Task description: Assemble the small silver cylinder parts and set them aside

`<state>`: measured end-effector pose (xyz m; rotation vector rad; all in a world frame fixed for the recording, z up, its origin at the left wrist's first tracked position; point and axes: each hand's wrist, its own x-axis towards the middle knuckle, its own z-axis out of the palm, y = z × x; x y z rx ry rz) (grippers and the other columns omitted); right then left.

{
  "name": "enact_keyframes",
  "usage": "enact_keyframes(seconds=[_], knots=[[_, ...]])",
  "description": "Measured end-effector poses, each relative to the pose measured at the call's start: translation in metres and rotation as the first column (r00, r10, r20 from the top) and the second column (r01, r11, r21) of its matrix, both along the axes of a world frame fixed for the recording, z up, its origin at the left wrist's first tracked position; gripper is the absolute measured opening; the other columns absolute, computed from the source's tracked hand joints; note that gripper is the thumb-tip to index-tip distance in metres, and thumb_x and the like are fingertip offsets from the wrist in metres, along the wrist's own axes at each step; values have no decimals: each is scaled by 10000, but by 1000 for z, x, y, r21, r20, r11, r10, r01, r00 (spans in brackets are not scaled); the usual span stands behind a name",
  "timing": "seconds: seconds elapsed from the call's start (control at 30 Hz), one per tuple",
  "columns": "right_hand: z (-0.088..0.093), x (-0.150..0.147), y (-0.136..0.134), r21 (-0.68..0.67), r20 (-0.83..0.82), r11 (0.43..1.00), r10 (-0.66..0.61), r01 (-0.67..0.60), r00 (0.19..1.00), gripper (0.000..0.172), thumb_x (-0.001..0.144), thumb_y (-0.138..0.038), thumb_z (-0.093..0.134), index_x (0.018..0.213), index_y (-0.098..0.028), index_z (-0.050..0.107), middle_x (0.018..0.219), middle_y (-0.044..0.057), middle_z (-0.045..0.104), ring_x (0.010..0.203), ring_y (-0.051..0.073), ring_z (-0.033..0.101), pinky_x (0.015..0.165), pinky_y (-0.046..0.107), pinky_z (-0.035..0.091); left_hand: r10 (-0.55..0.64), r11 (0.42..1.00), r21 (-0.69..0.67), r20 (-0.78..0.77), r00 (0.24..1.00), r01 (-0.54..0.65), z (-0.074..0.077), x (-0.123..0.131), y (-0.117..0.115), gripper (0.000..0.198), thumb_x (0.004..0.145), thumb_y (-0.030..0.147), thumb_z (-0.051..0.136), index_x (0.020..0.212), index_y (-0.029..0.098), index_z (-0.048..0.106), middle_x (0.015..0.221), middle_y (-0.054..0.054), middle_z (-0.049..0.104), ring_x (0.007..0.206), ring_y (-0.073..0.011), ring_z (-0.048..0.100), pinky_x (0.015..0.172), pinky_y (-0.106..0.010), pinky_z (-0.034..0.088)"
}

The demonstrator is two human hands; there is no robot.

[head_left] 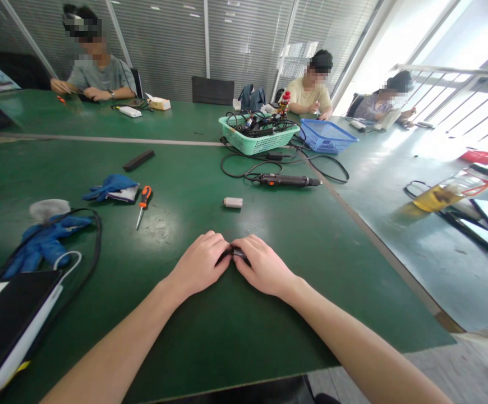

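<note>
My left hand (205, 259) and my right hand (261, 264) meet at the middle of the green table, fingers closed around a small dark object (239, 253). Most of it is hidden by my fingers, so its kind cannot be made out. Its left part lies in my left hand, its right part in my right. Just beyond my hands lies a short white cylinder (233, 202) with a dark left end. Farther left is an orange and black screwdriver (143, 205), its tip toward me.
Blue gloves (113, 188), a dark bar (138, 160) and a black-covered device (12, 325) lie left. An electric screwdriver (288, 180) and cables lie before a green basket (252, 145) of tools and a blue basket (328, 137). A bottle (441, 193) is right. Several people sit beyond.
</note>
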<state>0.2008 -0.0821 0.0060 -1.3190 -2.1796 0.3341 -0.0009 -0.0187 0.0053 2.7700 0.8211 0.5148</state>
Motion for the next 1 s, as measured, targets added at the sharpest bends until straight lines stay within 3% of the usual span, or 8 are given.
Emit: enact_keyframes(seconds=[1.0], knots=[[-3,2,0,7,-19,1000,14,-14,1000,292,973,-157,564,1262,-198,565,1108,91,689,1020,257,594,948,427,515,-20,1000,-9,-13,1000,20,2,1,0,74,993,173,545,945,186,599,936,-49,594,930,-240,543,840,-386,474]])
